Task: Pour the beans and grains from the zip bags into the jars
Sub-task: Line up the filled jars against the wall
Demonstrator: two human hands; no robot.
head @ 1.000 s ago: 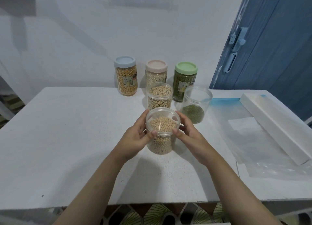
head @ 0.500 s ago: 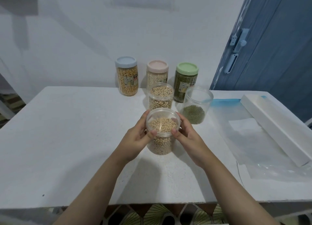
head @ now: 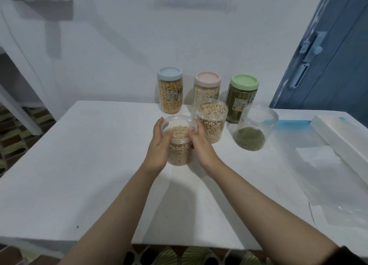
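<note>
A lidless clear jar of tan soybeans [head: 179, 143] stands on the white table [head: 95, 165], left of a jar of black-eyed beans [head: 211, 120]. My left hand [head: 159, 145] and my right hand [head: 200, 147] grip its sides with fingers curled round it. A third open jar [head: 253, 128], holding a low layer of green mung beans, stands to the right. Empty clear zip bags [head: 322, 165] lie flat on the right part of the table.
Three lidded jars stand at the back by the wall: blue lid [head: 170, 92], pink lid [head: 207, 85], green lid [head: 243, 94]. A long white foam block [head: 342, 143] lies at the right edge. A blue door [head: 328, 51] is behind.
Both hands have carried the soybean jar away from me and leftward, setting it beside the black-eyed bean jar. The view has shifted as my head moved.
</note>
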